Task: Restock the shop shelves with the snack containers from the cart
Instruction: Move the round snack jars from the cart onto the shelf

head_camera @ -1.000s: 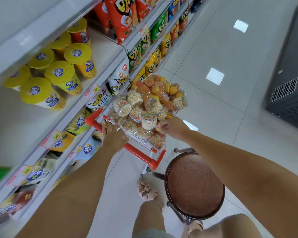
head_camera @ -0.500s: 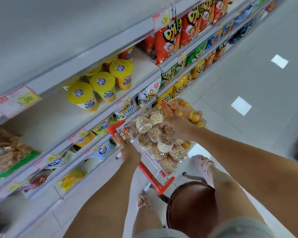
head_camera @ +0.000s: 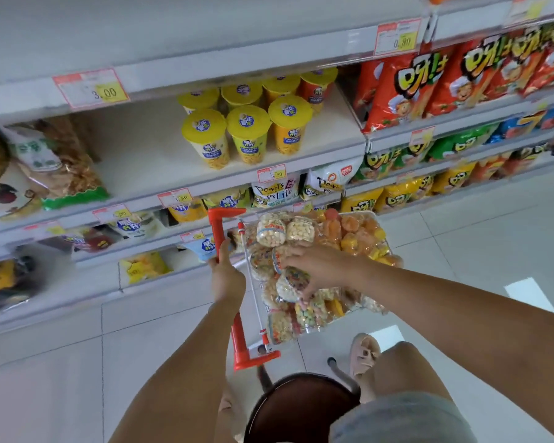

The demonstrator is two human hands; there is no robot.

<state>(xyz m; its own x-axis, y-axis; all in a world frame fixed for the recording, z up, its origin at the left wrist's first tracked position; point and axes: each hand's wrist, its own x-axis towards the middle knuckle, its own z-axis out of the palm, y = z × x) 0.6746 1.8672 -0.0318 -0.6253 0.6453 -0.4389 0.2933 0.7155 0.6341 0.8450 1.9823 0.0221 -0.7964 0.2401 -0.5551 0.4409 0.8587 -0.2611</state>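
Nearest the body, just past the brown stool [head_camera: 301, 407], the left grip [head_camera: 226, 279] is wrapped round the red cart handle [head_camera: 239, 334], steadying the cart [head_camera: 252, 289] alongside the shelving. Beyond it, near the cart's handle-side edge, the right grip [head_camera: 320, 270] reaches down with thumb and fingers curled round one clear snack container [head_camera: 293, 281] of coloured pieces. This container sits on top of the heap of similar ones that fills the cart.

The step in hand looks to be lifting this container out. To do it well, the hold should close on the container's body, not its lid. The lift should go straight up, so the containers piled against it do not roll over the cart's edge, while the left grip holds the handle firm.

Farther off, the middle shelf [head_camera: 141, 161] shows bare board along its front edge, left of the yellow-lidded cups [head_camera: 247, 135]. That is a likely spot to stand the container upright, though I cannot tell which shelf is meant. Red snack bags [head_camera: 397, 87] stand beyond, to the right.
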